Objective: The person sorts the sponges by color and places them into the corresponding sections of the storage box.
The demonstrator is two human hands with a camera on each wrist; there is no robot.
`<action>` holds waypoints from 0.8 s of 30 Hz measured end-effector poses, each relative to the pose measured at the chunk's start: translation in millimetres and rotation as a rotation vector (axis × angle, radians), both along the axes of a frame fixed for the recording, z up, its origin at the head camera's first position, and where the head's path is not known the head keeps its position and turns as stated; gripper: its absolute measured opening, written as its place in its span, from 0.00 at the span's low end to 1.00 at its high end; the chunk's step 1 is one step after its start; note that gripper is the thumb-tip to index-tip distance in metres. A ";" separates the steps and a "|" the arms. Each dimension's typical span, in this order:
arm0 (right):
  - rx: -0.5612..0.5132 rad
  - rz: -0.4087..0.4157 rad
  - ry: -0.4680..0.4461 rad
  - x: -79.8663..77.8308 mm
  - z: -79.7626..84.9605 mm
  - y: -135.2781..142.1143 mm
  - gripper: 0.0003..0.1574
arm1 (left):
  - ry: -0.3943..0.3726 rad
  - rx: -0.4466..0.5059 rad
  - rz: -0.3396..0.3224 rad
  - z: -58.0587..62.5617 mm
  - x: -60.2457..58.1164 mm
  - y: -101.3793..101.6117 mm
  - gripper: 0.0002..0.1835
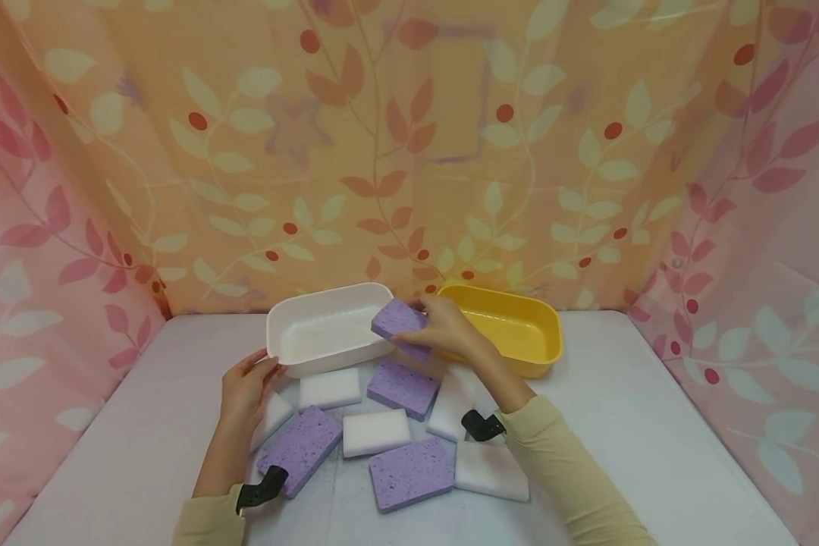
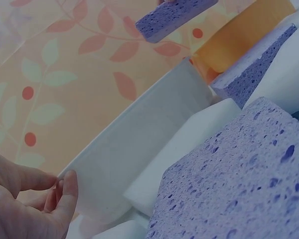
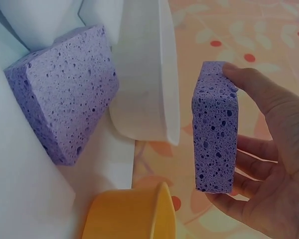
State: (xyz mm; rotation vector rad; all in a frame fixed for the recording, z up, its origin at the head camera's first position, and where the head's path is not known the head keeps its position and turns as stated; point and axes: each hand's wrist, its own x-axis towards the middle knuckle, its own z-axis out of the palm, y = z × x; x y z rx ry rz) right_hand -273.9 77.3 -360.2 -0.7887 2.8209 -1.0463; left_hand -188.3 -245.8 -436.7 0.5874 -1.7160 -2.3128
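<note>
Between thumb and fingers my right hand [image 1: 447,327] holds a purple sponge [image 3: 215,134], raised over the gap where the white basin and the yellow basin [image 1: 553,343] come close together. My left hand [image 1: 247,387] pinches the near left rim of the white basin [image 2: 132,134]; its thumb and fingertips meet at the edge in the left wrist view. The white basin has a bare floor [image 1: 327,330]. Just in front of the basins, another purple sponge [image 1: 403,388] lies on the table beside a white sponge block [image 1: 330,389].
More purple sponges [image 1: 412,474] and white blocks [image 1: 377,433] lie scattered across the near table, some touching or overlapping. One purple sponge [image 1: 303,449] lies by the left forearm, a white block [image 1: 491,470] near the right sleeve. Patterned curtain [image 1: 382,152] hangs behind the basins and at both sides.
</note>
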 end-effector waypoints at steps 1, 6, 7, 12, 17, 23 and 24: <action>0.002 -0.004 -0.003 -0.5 0.3 -1.4 0.42 | 0.000 0.001 0.000 -0.1 0.0 -0.1 0.31; 0.000 -0.011 0.007 -5.2 2.6 -9.8 0.42 | -0.002 -0.007 -0.006 -1.2 0.3 -1.6 0.31; 0.001 -0.013 0.011 -6.5 2.4 -11.4 0.42 | -0.002 -0.009 -0.009 -1.2 0.5 -1.8 0.31; -0.007 -0.040 0.014 -10.0 2.7 -18.2 0.41 | -0.016 -0.013 -0.018 -0.2 1.0 -1.5 0.31; -0.015 -0.058 0.016 -13.9 1.5 -24.8 0.39 | -0.010 -0.002 -0.018 -1.5 0.6 -1.9 0.31; -0.024 -0.051 0.034 -21.2 -1.7 -34.3 0.38 | 0.003 -0.005 -0.011 -2.1 0.3 -1.4 0.31; -0.027 -0.053 0.031 -22.3 -2.4 -36.1 0.38 | 0.004 -0.006 -0.009 -1.9 0.3 -1.2 0.31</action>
